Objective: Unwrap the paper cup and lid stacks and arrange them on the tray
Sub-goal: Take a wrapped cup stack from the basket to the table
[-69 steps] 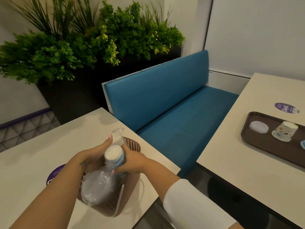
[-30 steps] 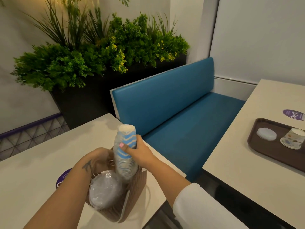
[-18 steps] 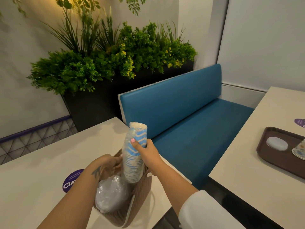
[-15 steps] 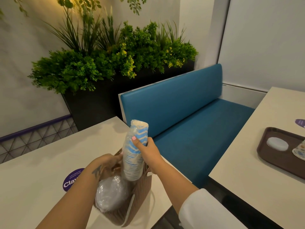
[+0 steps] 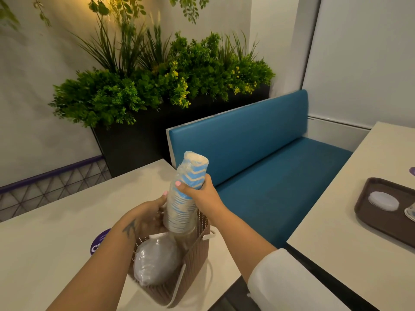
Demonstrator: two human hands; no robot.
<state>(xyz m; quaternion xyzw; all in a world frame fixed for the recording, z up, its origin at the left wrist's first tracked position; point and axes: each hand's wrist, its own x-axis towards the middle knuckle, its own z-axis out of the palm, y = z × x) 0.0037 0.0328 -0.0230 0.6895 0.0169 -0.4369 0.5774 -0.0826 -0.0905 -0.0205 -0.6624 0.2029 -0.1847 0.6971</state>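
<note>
While the right hand (image 5: pixel 199 195) grips the upper part of the cup stack (image 5: pixel 185 196), fingers and thumb curled round its clear wrap, the stack stands nearly upright, its lower end at the rim of the basket (image 5: pixel 193 261). The left hand (image 5: pixel 149 217) touches the stack's lower left side with its fingers curved against the wrap; whether they close round it cannot be told. The wrapped lid stack (image 5: pixel 156 260) lies inside the basket, left of the cups. The basket sits at the near table (image 5: pixel 45 243) edge, beside a purple sticker (image 5: pixel 98 242). On the far table (image 5: pixel 336 221) at the right, the tray (image 5: pixel 368 212) carries a single lid (image 5: pixel 383 200) and a cup (image 5: pixel 410 212), cut off by the frame edge.
</note>
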